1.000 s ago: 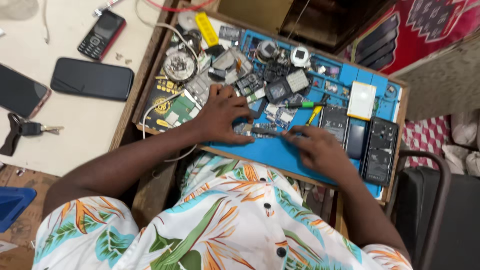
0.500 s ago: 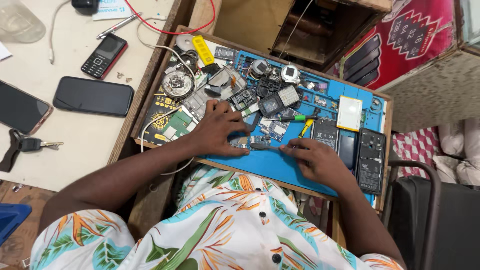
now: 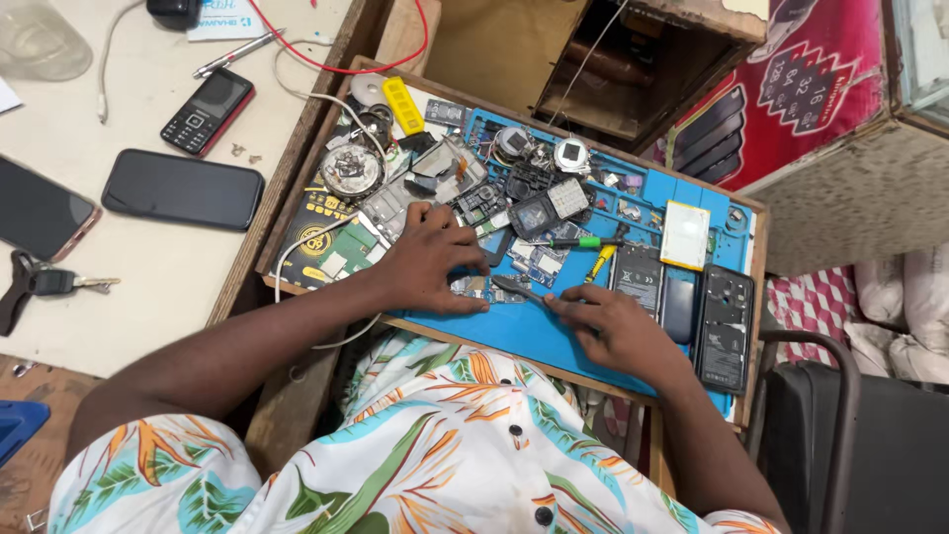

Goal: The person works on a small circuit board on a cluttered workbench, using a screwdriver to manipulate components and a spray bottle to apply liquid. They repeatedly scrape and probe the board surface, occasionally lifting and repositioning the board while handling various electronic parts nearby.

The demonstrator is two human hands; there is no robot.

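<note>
— Where the two hands meet on the blue mat (image 3: 514, 331), what lies between them?

— A thin dark tool (image 3: 522, 290), something like tweezers or a small driver. Its long axis runs slantwise across the mat, from the upper left near the left hand (image 3: 432, 259) down to the lower right, where it goes into the right hand (image 3: 618, 331).

— Which end is the working end?

— The upper-left end looks like it, lying just beside a small circuit board (image 3: 473, 287) under the left hand. Whether the tip touches the board I cannot tell.

— How does the tool look?

— Slim, straight, dark grey to black, lying low and nearly flat over the mat. Its rear end is hidden inside the right hand.

— And the fingers?

— The right fingers (image 3: 573, 305) are pinched around the tool. The left fingers (image 3: 465, 237) are spread and pressed down flat among the parts, palm down; what is under the palm is hidden, so I cannot say whether they grasp anything.

— What lies around?

— A green-handled screwdriver (image 3: 578, 241) and a yellow-handled one (image 3: 599, 265) just above the tool, dark phone bodies (image 3: 727, 326) at the right end of the mat, a white block (image 3: 685, 234) above them. On the pale surface (image 3: 148, 257) to the left, well apart, lie a black smartphone (image 3: 183, 189) and a keypad phone (image 3: 208, 111). The many small parts at the back of the tray are too cluttered to make out.
</note>
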